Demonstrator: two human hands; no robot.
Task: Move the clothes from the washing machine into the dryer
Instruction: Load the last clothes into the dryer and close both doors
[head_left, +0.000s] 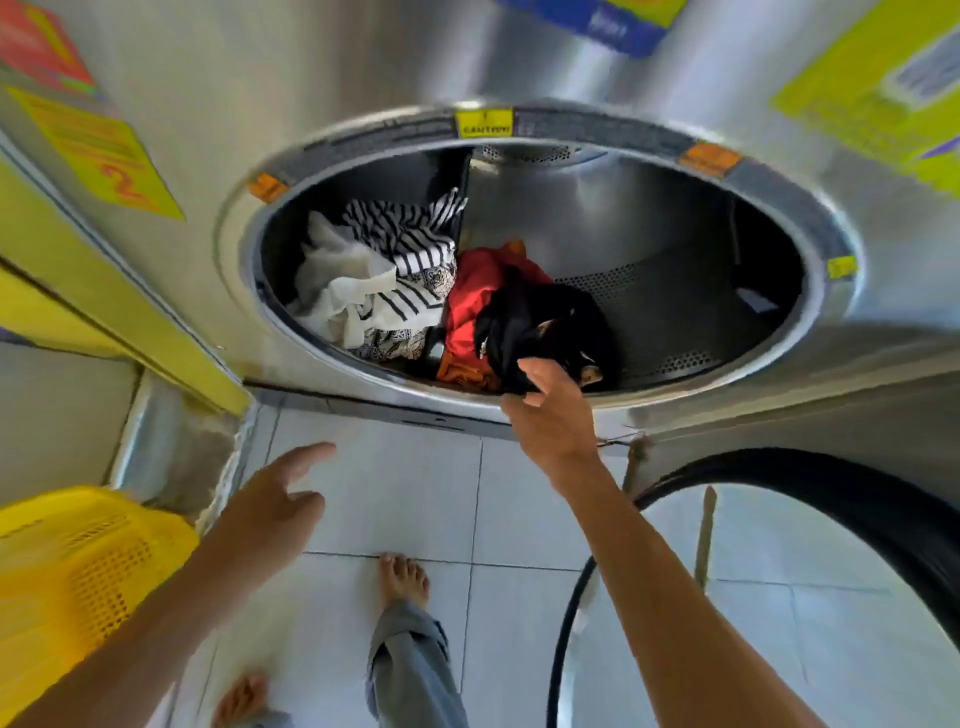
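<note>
Black cloth (540, 327) is gripped by the right hand (550, 415) at the drum (675, 218) lip; the left hand (280, 499) is spread, empty; several garments (395, 270) are already inside, remainder unseen

Held inside steel drum (649, 218): white cloth (343, 280), striped garment (410, 228), red garment (478, 296), black garment (540, 322).

Bright, even daylight, soft and without hard shadows. Broad pale glare on the steel front of the machine (322, 73) and on the white floor tiles (405, 493). Dark inside the drum (675, 291), deepest at its left wall. Strong wide-angle bending toward all edges. Motion blur on the stickers (98, 150), the yellow basket (78, 566) and the left hand (280, 499).
</note>
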